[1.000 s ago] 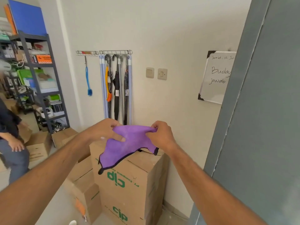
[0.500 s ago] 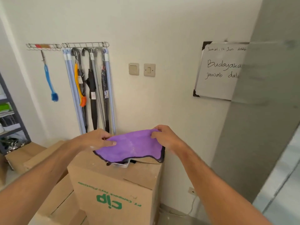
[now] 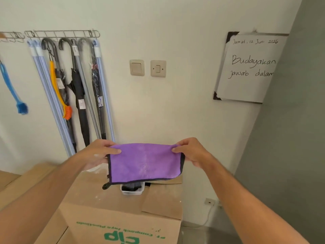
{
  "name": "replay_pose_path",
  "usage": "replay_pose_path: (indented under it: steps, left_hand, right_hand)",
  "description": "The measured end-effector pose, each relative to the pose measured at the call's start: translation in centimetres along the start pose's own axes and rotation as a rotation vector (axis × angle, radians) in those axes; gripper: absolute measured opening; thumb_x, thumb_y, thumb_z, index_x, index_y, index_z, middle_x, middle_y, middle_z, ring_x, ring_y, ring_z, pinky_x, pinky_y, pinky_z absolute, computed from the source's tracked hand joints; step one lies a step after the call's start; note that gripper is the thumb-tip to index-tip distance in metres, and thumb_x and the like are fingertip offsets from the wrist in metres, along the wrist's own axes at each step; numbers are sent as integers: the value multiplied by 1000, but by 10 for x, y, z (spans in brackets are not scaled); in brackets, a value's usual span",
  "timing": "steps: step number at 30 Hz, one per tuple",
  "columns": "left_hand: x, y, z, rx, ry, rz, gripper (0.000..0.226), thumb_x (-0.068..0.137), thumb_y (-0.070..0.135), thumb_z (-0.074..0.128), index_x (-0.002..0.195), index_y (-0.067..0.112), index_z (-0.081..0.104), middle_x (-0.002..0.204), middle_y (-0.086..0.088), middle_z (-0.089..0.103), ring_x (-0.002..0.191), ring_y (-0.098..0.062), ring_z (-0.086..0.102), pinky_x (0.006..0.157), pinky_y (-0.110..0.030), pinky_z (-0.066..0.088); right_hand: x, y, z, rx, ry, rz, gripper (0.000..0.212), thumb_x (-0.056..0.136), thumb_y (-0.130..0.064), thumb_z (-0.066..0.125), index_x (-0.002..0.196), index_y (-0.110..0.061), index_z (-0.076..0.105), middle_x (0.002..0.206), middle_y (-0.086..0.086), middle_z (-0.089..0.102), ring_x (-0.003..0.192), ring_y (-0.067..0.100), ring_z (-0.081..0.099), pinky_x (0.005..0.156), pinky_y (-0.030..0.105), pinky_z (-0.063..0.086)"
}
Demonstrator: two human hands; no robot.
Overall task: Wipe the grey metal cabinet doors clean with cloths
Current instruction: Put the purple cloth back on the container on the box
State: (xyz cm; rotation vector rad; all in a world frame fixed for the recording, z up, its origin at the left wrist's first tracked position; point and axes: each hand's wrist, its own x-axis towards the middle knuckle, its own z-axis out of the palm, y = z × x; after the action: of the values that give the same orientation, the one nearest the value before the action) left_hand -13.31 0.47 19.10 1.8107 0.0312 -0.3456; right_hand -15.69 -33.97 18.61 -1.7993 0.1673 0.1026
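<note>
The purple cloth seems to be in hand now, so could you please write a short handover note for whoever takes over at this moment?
Left hand: pinches the left top edge of the purple cloth.
Right hand: pinches the right top edge.
The cloth hangs spread between both hands above the cardboard box, where a small white tub sits.
The grey cabinet stands at the right, untouched.
Done: cloth picked up and opened out.
Left: turn to the cabinet and wipe its doors; no wiping shows yet.
</note>
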Motion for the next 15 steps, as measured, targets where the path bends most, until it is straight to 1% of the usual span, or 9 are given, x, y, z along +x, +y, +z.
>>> replay_pose_path:
  steps: [3,5,7,9,10,11,12,13,15]
  left_hand:
    - [28,1,18,-19,40,41,26,87,10,82,108,-1,72,109,-21,75,108,-38,72,94,-50,60]
    - [45,8,35,-41,30,64,24,89,14,82,107,0,74,105,-19,75,101,-33,74,89,-47,63]
    - [59,17,53,-86,-16,70,23,93,14,77,109,-2,74,103,-18,77,99,-31,76,84,-38,63]
    - [71,25,60,-124,-76,78,21,100,11,67,113,-4,73,105,-21,77,102,-32,76,93,-40,61]
    - [79,26,59,-149,-100,80,21,101,8,63,115,-4,73,108,-23,77,104,-33,75,97,-42,59]
    - [85,26,55,-178,-116,78,23,101,6,61,118,-4,72,112,-24,76,107,-34,74,100,-44,57]
    - [92,26,49,-206,-133,72,25,102,6,58,122,-2,70,115,-23,75,109,-35,74,102,-46,56]
    - [96,26,42,-227,-155,70,26,103,6,56,125,0,69,117,-21,75,111,-35,73,102,-46,55]
    - [106,21,28,-173,-162,107,26,104,6,55,124,8,70,117,-14,77,114,-30,72,97,-40,56]
  right_hand:
    - [27,4,28,-34,156,-94,5,84,-9,81,83,-8,76,85,9,77,82,24,74,73,39,60]
    - [46,-2,50,-61,174,-154,7,86,-16,81,83,-12,77,85,6,77,83,23,75,74,39,61]
    - [62,-12,75,-125,129,-203,14,91,-23,75,82,-12,77,81,4,76,76,18,71,70,37,59]
    - [75,-21,98,-169,72,-256,33,96,-30,67,76,-5,71,68,7,68,62,15,58,62,38,54]
    - [81,-25,105,-199,61,-288,40,97,-34,67,74,-1,66,63,6,59,57,13,50,59,35,48]
    - [86,-27,110,-227,49,-322,42,95,-35,69,75,1,63,62,4,54,55,11,46,56,28,44]
    - [92,-29,111,-257,32,-351,37,93,-32,73,77,1,64,64,3,54,56,10,46,54,23,42]
    - [98,-30,112,-281,11,-369,27,90,-25,75,81,0,67,69,4,58,59,10,49,56,23,43]
    - [111,-31,110,-309,-5,-374,6,88,-8,68,88,-4,73,80,9,68,69,15,56,63,33,48]
